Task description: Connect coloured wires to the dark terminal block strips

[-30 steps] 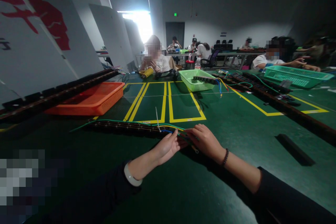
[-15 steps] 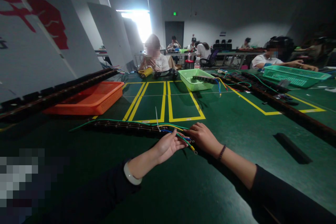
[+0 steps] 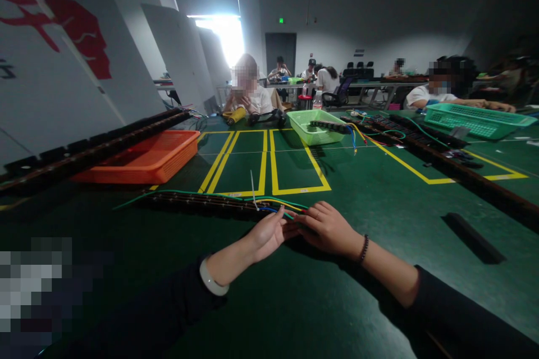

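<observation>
At frame centre, the left hand [image 3: 266, 235] and right hand [image 3: 330, 228] each have fingers clamped on coloured wires [image 3: 279, 202], beside the dark strip [image 3: 202, 202] on the bench [image 3: 295, 303]. They seem to be gathering wires; the next move calls for steady, aligned ends.

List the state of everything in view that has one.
Left hand: closed on wires
Right hand: closed on wires, ends hidden
White cable tie: tail sticking up
Wired black strip: lying
Orange basket: upright
Light-green basket: upright, black piece partly inside
Teal basket: upright
Bottle: upright
Green sign: lit
</observation>
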The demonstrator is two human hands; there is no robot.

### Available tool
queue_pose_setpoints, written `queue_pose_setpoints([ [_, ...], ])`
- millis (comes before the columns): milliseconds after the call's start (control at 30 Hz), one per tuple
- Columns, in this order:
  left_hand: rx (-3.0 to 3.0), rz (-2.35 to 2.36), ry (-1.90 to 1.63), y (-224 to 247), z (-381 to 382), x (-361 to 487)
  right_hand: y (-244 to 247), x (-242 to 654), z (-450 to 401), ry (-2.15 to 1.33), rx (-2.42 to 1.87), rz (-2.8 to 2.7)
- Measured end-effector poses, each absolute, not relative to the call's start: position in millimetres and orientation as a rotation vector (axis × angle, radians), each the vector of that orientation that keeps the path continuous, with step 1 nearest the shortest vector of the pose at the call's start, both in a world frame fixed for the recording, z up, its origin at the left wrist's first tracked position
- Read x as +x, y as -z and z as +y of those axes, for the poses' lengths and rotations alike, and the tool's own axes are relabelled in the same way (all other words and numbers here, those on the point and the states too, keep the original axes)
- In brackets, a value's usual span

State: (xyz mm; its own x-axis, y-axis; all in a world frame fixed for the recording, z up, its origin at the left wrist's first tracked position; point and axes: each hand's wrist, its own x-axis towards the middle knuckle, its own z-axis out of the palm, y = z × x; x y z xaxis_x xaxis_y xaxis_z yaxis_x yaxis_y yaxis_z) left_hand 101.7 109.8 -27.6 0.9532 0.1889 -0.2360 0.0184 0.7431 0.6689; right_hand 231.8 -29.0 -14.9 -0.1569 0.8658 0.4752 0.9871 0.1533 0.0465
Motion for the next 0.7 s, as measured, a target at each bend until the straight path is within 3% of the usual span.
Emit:
queue_pose_setpoints([
  [700,0.777,0.331,-0.112,28.0,109.1,103.3,15.0,234.1,-30.0,0.547,-1.855,-1.869],
])
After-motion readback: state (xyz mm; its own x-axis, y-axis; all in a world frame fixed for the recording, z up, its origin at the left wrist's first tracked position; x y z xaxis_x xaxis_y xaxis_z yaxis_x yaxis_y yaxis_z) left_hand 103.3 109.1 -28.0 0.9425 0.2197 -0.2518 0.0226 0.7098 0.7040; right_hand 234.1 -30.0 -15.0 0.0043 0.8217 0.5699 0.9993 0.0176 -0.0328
